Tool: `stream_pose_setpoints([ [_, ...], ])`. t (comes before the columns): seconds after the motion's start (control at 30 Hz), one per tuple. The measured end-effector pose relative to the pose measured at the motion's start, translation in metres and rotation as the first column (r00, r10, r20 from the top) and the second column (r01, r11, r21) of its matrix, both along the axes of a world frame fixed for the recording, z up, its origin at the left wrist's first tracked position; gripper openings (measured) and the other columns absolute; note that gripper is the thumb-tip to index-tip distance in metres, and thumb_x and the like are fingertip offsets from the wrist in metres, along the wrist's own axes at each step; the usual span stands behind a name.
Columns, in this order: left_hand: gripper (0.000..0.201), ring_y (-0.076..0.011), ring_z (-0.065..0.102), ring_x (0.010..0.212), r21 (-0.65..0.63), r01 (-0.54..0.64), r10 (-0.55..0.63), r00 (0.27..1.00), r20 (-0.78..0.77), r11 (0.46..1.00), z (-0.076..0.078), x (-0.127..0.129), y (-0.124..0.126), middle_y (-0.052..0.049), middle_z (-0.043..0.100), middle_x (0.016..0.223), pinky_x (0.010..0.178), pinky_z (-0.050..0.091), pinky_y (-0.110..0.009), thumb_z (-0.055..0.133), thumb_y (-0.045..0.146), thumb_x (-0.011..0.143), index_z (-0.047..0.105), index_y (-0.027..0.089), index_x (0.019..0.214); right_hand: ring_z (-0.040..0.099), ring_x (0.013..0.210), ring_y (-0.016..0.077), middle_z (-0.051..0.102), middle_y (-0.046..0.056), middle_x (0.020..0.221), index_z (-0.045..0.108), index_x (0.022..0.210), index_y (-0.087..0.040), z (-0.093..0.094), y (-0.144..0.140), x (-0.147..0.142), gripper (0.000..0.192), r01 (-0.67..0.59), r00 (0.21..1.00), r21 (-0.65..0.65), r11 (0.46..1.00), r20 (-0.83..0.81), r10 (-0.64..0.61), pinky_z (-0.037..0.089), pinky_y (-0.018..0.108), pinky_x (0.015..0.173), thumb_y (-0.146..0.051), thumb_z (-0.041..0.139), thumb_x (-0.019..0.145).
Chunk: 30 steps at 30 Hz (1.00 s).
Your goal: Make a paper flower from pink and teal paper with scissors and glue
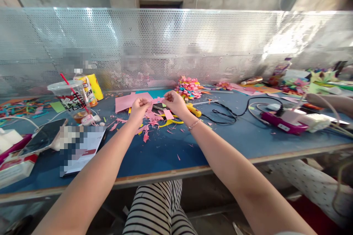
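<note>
My left hand (pixel 140 108) and my right hand (pixel 174 102) are raised over the table's far middle, fingers pinched. A small cut piece of pink paper (pixel 157 100) stretches between my fingertips, and both hands grip it. Below lie pink paper scraps (pixel 146 136) and a small pink paper rectangle (pixel 168 114). Yellow-handled scissors (pixel 171 122) lie partly under the scraps. Beside my right wrist is a yellow glue gun (pixel 193 110) with a black cord. Pink paper sheets (pixel 124 101) are behind my left hand. A heap of folded pink and coloured paper pieces (pixel 188 87) stands beyond my right hand.
A perforated metal screen (pixel 220 47) borders the table's back. Leftward stand a plastic cup (pixel 68 97) with a red straw, a bottle (pixel 89 93), a phone (pixel 85 150) and a tablet (pixel 44 136). A purple power strip (pixel 285 123) is right, near another person's hand (pixel 317 100).
</note>
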<state>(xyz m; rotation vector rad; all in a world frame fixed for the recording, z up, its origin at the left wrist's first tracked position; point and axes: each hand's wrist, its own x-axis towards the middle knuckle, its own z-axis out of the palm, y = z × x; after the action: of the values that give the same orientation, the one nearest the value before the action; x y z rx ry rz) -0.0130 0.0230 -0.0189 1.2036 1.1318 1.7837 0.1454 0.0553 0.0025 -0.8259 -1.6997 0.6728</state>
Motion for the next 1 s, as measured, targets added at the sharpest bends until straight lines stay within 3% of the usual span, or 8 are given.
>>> stream_pose_setpoints([
  [0.3, 0.030, -0.0078, 0.050, 0.061, 0.013, 0.040, -0.041, 0.998, 0.040, 0.999, 0.0003, 0.0003, 0.0003, 0.003, 0.054, 0.069, 0.053, 0.034, -0.019, 0.067, 0.021, 0.052, 0.048, 0.018, 0.075, 0.051, 0.066, 0.0114, 0.052, -0.001, 0.071, 0.049, 0.076, -0.019, 0.0005, 0.0003, -0.0003, 0.016, -0.017, 1.000, 0.027, 0.999, 0.014, 0.016, 0.044, 0.027, 0.066, -0.020, 0.058, 0.063],
  [0.63, 0.031, -0.0073, 0.049, 0.055, 0.005, 0.100, -0.100, 0.993, 0.065, 0.995, 0.0028, 0.0016, -0.0045, 0.002, 0.057, 0.068, 0.048, 0.031, -0.020, 0.067, 0.023, 0.054, 0.047, 0.020, 0.077, 0.051, 0.068, 0.0105, 0.051, -0.001, 0.075, 0.049, 0.082, -0.019, -0.0025, 0.0037, -0.0022, 0.022, -0.084, 0.985, -0.024, 0.996, -0.151, 0.079, 0.044, 0.025, 0.065, -0.024, 0.061, 0.063],
  [1.0, 0.029, -0.0074, 0.050, 0.056, 0.010, 0.121, -0.122, 0.989, 0.082, 0.993, 0.0048, 0.0037, -0.0074, 0.003, 0.056, 0.070, 0.047, 0.031, -0.019, 0.067, 0.021, 0.055, 0.047, 0.021, 0.077, 0.051, 0.071, 0.0103, 0.054, 0.000, 0.078, 0.051, 0.086, -0.018, -0.0002, 0.0008, -0.0016, 0.027, -0.167, 0.966, -0.087, 0.982, -0.213, 0.145, 0.041, 0.022, 0.059, -0.028, 0.063, 0.063],
])
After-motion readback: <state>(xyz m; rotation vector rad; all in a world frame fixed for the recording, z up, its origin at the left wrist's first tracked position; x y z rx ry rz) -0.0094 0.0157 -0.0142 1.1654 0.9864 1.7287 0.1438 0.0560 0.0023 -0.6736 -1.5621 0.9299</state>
